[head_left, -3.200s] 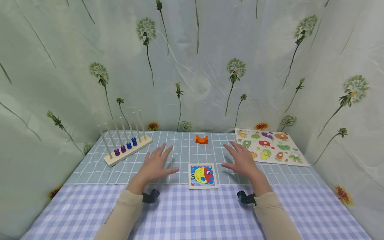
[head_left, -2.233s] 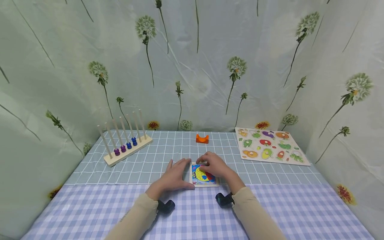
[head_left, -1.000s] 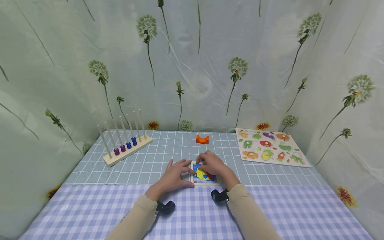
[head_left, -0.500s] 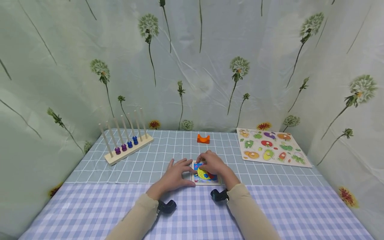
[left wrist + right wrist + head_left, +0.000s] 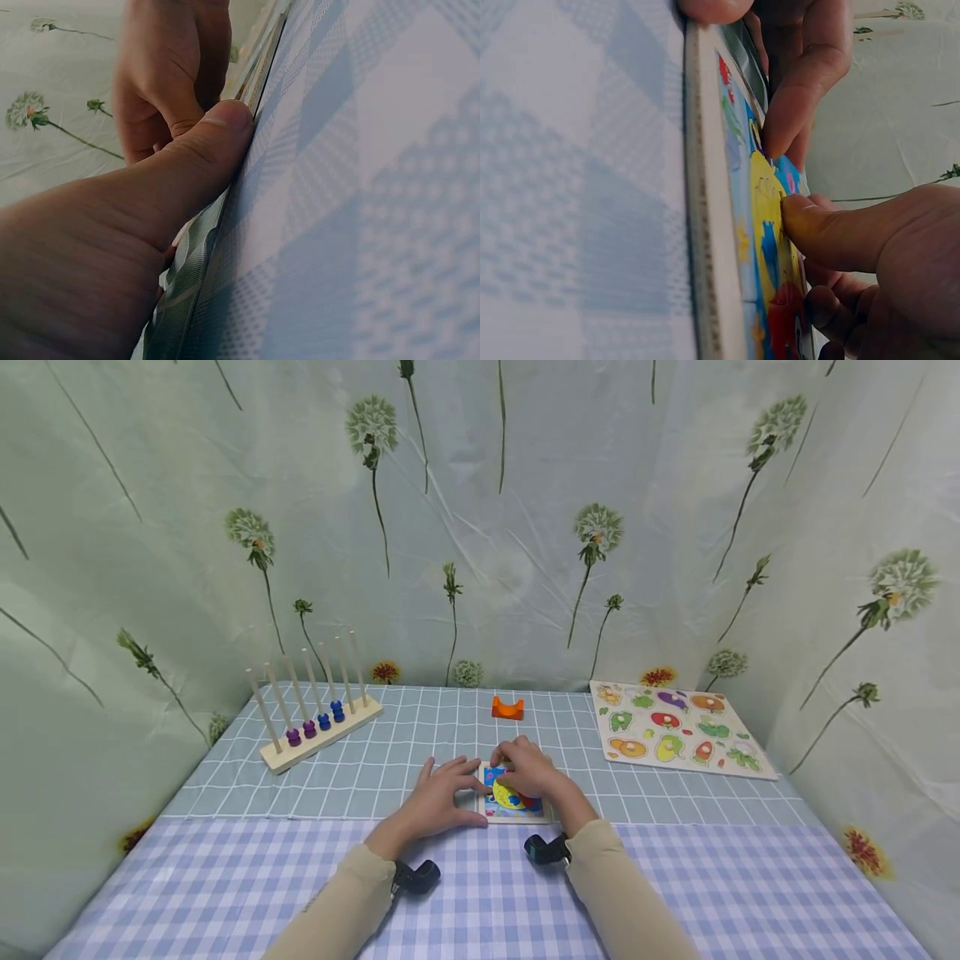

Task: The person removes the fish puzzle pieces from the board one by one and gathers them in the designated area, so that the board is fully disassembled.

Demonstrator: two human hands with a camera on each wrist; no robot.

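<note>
Fish puzzle [image 5: 513, 798] flat, near edge along the border of grey gridded cloth [image 5: 420, 727] and checked cloth [image 5: 480, 893]. Left hand [image 5: 437, 802] loosely spread, thumb at near left corner, fingertip at tail end. Right hand [image 5: 530, 770] bent over far side, thumb on yellow body; cannot tell whether it pinches a piece. Orange block [image 5: 507, 712] beyond, well apart. Pegged rack [image 5: 322, 739] leftward, vegetable board [image 5: 682, 732] rightward, gridded cloth between each and the hands.

Framed fish jigsaw [image 5: 512, 806] | yellow body, red head pointing toward 3 o'clock | is lying flat, face up, at grey gridded cloth's [image 5: 420, 727] 6 o'clock edge
</note>
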